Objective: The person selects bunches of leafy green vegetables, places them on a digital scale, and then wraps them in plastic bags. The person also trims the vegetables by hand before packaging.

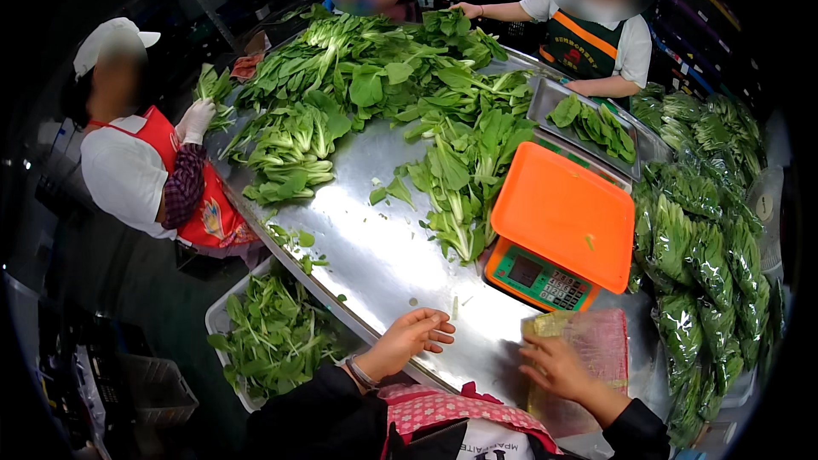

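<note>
My left hand (409,340) hovers over the near edge of the steel table (377,255), fingers apart and nothing in them. To the right, my right hand (557,364) is spread over a pink and yellow mesh bag (604,348) lying flat on the table; whether the fingertips touch it cannot be told. Just beyond the bag stands a digital scale with an orange pan (565,211), which carries only a scrap of leaf. Left of the scale lies a row of loose leafy greens (454,185).
A large heap of greens (358,70) covers the far table. Bagged greens (696,255) are stacked at the right. A second scale's metal tray (549,92) holds leaves. A white tub of greens (275,326) stands below left. Co-workers stand at the left (128,160) and far side (588,45).
</note>
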Tool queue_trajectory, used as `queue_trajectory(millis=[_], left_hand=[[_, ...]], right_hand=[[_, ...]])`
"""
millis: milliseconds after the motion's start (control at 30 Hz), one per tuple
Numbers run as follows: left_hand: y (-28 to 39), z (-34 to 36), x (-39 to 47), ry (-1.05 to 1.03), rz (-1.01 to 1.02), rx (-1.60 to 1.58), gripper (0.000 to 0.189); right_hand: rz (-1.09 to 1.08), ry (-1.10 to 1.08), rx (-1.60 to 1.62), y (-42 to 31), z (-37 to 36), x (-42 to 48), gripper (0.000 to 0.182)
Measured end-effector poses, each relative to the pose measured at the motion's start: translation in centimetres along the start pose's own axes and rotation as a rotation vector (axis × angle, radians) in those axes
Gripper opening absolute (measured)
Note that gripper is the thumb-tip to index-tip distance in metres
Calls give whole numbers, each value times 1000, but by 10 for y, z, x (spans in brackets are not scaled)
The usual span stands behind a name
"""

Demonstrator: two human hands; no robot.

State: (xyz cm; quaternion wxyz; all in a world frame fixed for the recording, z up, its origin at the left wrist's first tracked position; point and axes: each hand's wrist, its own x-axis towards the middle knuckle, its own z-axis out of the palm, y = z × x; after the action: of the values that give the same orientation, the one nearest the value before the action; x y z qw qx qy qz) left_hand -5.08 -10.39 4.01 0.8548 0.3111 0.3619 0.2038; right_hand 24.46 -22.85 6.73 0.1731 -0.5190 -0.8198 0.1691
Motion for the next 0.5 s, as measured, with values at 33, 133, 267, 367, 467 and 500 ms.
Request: queue_trajectory(millis=[33, 133, 267, 367, 467, 500], left_hand=[[7, -13, 1, -12, 13, -6, 30], [32, -52, -1, -15, 69, -59, 25], [65, -106, -7, 40, 127, -125, 21], [84, -147, -4, 79, 162, -146, 24], [105, -182, 3, 139, 194, -185, 42], [116, -195, 1, 220, 247, -272, 43]], right_hand=[[23, 21, 27, -5, -1, 13, 31], [66, 45, 98, -23, -16, 78, 25], [-44, -63, 23, -41, -3, 169, 21], [-82, -278, 67, -40, 22, 235, 27], [-106, -261, 195, -23, 50, 296, 37], [-20, -281, 250, -24, 50, 325, 49]])
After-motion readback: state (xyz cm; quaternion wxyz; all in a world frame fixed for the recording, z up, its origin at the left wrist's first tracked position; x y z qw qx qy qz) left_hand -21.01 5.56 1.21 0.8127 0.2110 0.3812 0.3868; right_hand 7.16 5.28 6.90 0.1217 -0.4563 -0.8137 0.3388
